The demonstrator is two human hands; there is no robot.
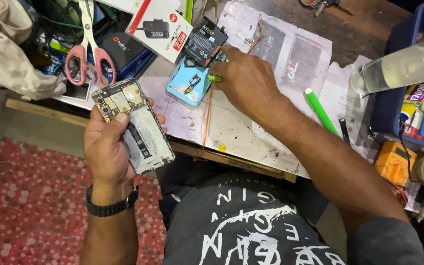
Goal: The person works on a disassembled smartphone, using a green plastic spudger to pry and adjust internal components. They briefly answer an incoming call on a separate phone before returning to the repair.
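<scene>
**Opened phone held in one hand over cluttered repair bench**

Opened phone (133, 125), its back removed and circuit board exposed, lies in the person's left hand (109, 147) at about 9 o'clock in the view, held off the near edge of the workbench (359, 24). The fingers wrap the handset from beneath and the thumb presses across its face, a firm grip. A black watch strap circles that wrist.

The right hand (246, 81) reaches to 12 o'clock, its fingers closed on a small green-handled tool (215, 77) beside a light-blue back cover (188, 83) resting on the paper-covered benchtop. A black phone battery (204, 41) lies just beyond the cover, touching its far edge.

Pink-handled scissors (89, 44) lie at 10 o'clock beside a red-and-white charger box (160, 27). A green marker (320, 110) rests on the paper at 2 o'clock, near a clear plastic bottle (403, 66) lying on a blue tray at 3 o'clock. An orange meter (393, 162) sits below the tray. A red dotted mat (30, 201) covers the floor at 7 o'clock.
</scene>
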